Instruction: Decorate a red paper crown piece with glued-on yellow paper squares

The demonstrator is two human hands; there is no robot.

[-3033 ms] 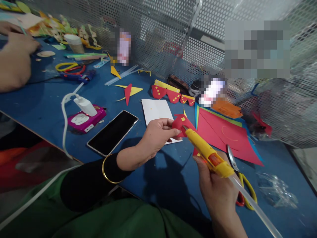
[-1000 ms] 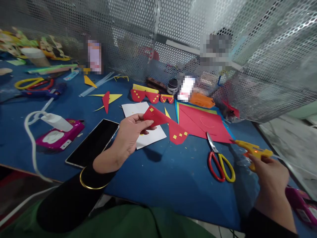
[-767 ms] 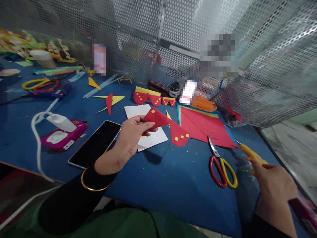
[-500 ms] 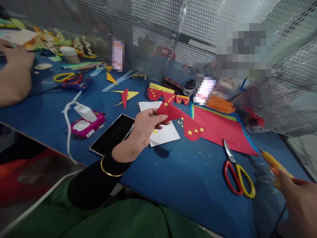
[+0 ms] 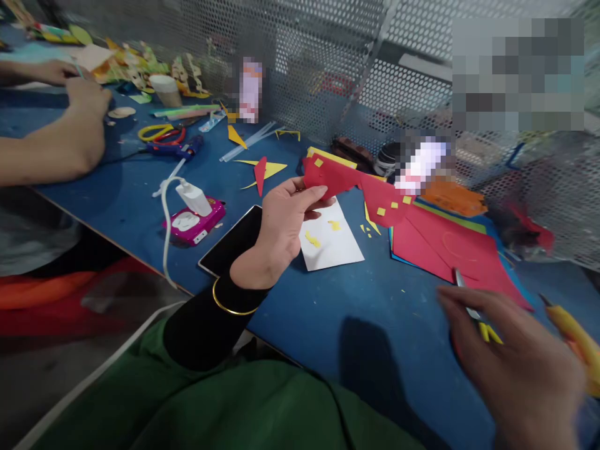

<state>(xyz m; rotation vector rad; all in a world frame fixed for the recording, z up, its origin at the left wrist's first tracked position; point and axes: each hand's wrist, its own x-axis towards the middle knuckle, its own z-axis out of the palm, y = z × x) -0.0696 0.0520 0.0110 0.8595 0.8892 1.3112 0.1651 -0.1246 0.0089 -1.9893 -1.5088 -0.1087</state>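
My left hand [image 5: 284, 222] pinches a red cut-out [image 5: 328, 178] of paper or foam by its left part, between thumb and fingers. Small yellow squares dot the piece, which is held above the table. A sheet of white paper [image 5: 335, 240] with yellow scraps lies beneath it. On the right, my right hand [image 5: 510, 356] is over the scissors [image 5: 490, 332], hiding most of their handles. Its fingers are curled and blurred, so whether anything is between them does not show. Behind this hand rests a yellow glue gun [image 5: 574, 334].
Red sheets [image 5: 450, 247] are stacked at right. A dark tablet [image 5: 237, 240] and pink power socket [image 5: 197, 222] lie left, with a white cord hanging over the edge. Another person's hand [image 5: 89, 100] works at far left. Perforated mesh [image 5: 304, 69] bounds the back.
My right hand has left the glue gun and moved left over the scissors. The view has shifted; my left hand still holds the red cut-out, now slightly higher.
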